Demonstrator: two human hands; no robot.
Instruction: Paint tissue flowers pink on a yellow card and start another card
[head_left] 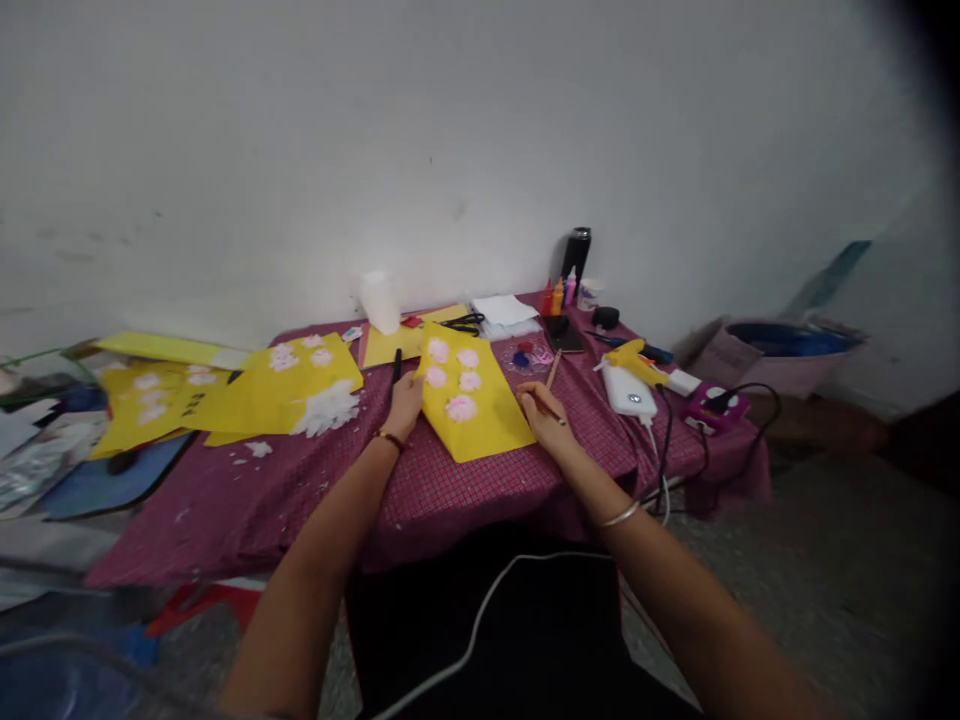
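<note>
My left hand (407,403) grips the left edge of a yellow paper sheet (491,425). Several pale pink flower-like patches dot the sheet, which is tilted up off the cloth at its left side. A black pen (397,365) sticks up beside my left fingers; I cannot tell if they hold it. My right hand (543,408) is closed around a thin wooden stick (554,371), a pencil or a paintbrush, at the sheet's right edge. Just beyond it is a clear palette (523,357) with red, blue and pink paint.
More yellow sheets (259,400) with pink patches and white scraps (330,410) lie left. Behind are scissors (465,322), white paper (504,310), a phone (562,334), paint bottles (557,297) and a black flask (577,255). A glue gun (632,358), power bank (628,390) and cables are right.
</note>
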